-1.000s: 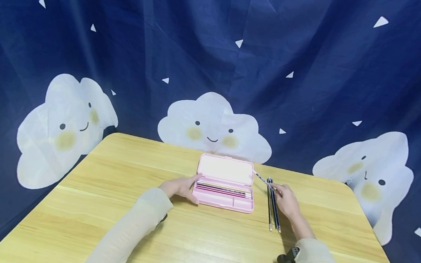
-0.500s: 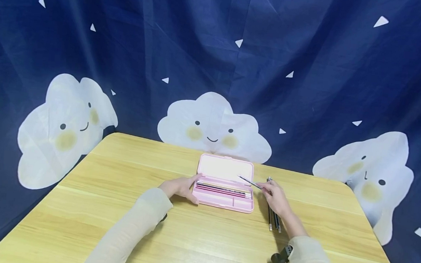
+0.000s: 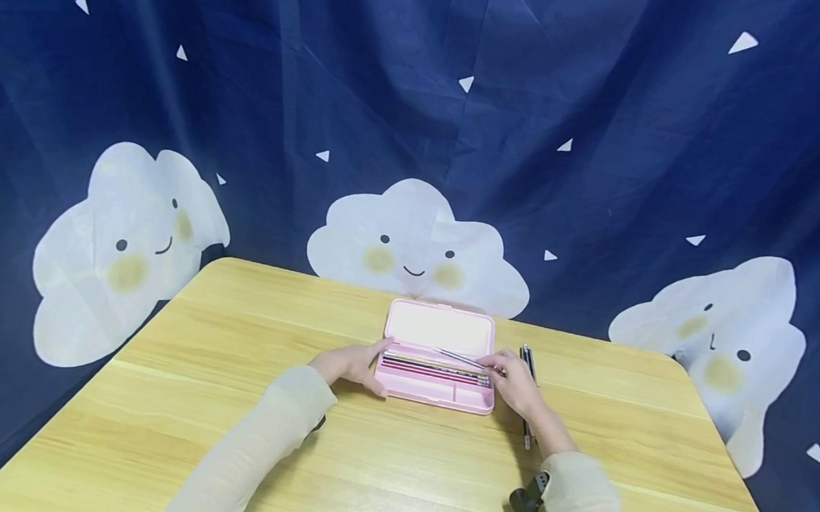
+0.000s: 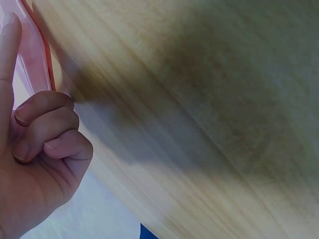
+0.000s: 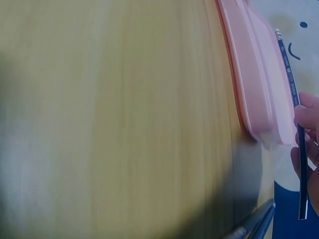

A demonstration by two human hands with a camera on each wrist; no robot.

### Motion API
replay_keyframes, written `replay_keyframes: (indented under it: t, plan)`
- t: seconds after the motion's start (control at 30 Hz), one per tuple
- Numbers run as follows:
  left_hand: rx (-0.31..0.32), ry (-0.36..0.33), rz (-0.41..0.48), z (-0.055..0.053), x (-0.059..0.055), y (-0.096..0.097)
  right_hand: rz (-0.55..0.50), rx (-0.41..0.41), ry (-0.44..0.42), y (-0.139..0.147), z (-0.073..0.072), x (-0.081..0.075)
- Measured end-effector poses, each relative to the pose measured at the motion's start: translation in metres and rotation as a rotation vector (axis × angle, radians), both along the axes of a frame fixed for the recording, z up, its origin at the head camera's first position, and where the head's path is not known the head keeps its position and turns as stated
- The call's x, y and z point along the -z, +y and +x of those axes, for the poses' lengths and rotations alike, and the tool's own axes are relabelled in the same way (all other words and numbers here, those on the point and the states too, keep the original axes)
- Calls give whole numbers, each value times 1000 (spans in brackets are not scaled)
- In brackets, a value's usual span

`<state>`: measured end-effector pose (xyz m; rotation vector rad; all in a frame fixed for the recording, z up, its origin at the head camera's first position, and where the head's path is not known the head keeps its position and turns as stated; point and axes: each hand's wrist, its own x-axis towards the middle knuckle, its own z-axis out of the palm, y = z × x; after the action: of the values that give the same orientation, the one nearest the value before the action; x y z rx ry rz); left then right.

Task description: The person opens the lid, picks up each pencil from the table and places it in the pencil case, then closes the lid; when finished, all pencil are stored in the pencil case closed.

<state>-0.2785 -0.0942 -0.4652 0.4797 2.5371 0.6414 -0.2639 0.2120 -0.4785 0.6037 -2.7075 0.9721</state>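
A pink pencil case [image 3: 416, 385] lies with its lid [image 3: 440, 329] raised at the back, several pencils [image 3: 435, 369] in its long compartment. My left hand [image 3: 349, 364] grips the case's left end between thumb and index finger; the left wrist view has the other fingers curled beside the pink edge. Between the thumb and fingers of my right hand [image 3: 516, 386] is a dark pencil [image 5: 293, 89] with a white eraser. It slants over the back of the compartment, eraser end pointing left. The hand overlaps the case's right end in the head view.
Several dark pencils [image 3: 528, 360] lie on the wooden table [image 3: 288, 310] right of the case, partly hidden behind my right hand and wrist. A blue curtain [image 3: 614, 103] with smiling clouds hangs directly behind the table's far edge.
My right hand has carried the pencil left, from over the loose pencils to above the case's compartment. The left hand and the case have stayed put.
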Motion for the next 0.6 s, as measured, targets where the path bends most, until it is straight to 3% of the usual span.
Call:
replay_keyframes:
  t: [0.6]
  plan:
    - [-2, -4, -17, 1, 0, -1, -33, -115, -80, -42, -4, 7]
